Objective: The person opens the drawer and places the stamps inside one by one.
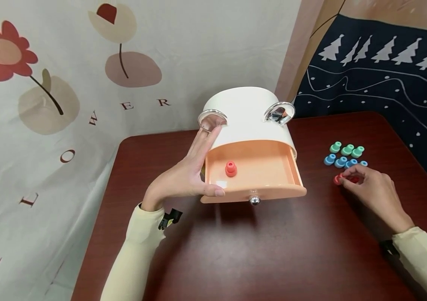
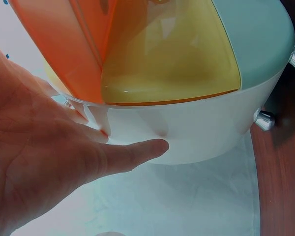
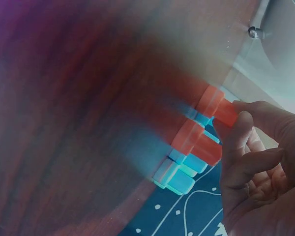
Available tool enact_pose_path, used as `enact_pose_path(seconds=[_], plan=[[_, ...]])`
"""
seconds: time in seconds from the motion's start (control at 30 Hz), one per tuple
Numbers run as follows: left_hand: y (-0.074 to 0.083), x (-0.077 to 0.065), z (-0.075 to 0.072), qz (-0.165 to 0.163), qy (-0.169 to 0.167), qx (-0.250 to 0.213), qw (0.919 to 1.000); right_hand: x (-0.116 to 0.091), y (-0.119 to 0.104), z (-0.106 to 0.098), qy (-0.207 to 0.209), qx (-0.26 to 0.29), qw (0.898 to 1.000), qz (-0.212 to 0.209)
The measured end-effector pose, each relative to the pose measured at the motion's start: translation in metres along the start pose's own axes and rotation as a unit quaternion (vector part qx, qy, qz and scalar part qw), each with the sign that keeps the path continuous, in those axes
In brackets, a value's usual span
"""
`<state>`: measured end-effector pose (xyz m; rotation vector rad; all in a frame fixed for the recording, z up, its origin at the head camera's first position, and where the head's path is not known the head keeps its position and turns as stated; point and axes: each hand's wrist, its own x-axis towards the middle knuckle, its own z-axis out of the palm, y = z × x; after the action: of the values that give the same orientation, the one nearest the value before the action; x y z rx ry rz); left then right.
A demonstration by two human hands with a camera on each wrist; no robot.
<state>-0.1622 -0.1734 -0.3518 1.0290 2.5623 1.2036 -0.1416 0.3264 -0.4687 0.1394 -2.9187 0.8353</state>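
A white rounded drawer box (image 1: 243, 110) stands on the table with its orange drawer (image 1: 264, 167) pulled out. One red stepped peg (image 1: 231, 169) stands inside, left of the middle. My left hand (image 1: 183, 175) rests against the box's left side with fingers spread and the thumb reaching along the drawer front. In the left wrist view, yellow and green panels (image 2: 172, 54) show too. To the right, my right hand (image 1: 377, 194) pinches a red peg (image 3: 210, 101) between thumb and forefinger. Another red peg (image 3: 189, 137) is close beside it in the right wrist view.
Behind the right hand, a row of blue pegs (image 1: 341, 162) stands on the dark red table (image 1: 251, 259), with green pegs (image 1: 347, 150) farther back. Silver rings (image 1: 280, 113) stick out from the box, and a silver knob (image 1: 254, 200) from the drawer. Printed cloth hangs behind.
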Motion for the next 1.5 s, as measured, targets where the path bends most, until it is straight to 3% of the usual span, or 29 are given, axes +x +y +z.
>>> enact_pose_path(seconds=[0.2, 0.47, 0.73, 1.03, 1.17, 1.37, 1.5], plan=[[-0.001, 0.0, 0.001, -0.009, -0.005, -0.007, 0.9999, -0.004, -0.004, -0.005, 0.017, 0.007, 1.0, -0.011], [0.001, -0.001, 0.0, -0.007, -0.008, -0.008, 0.9999, -0.01, -0.016, -0.01, 0.107, 0.026, 0.993, -0.032], [-0.001, -0.001, 0.001, -0.004, -0.006, -0.007, 0.9999, -0.011, -0.048, -0.017, 0.169, 0.069, 0.982, -0.039], [0.001, -0.001, -0.001, -0.014, -0.01, -0.019, 0.9997, -0.008, -0.076, -0.023, 0.178, 0.116, 0.974, -0.073], [0.002, -0.001, -0.002, -0.008, -0.006, -0.016, 0.9998, -0.005, -0.087, -0.026, 0.187, 0.14, 0.967, -0.102], [0.0, 0.0, -0.001, 0.006, -0.002, -0.012, 0.9999, -0.008, -0.122, -0.034, 0.194, 0.203, 0.951, -0.127], [0.0, -0.001, -0.001, -0.008, -0.006, -0.013, 0.9999, -0.008, -0.137, -0.036, 0.195, 0.237, 0.942, -0.135]])
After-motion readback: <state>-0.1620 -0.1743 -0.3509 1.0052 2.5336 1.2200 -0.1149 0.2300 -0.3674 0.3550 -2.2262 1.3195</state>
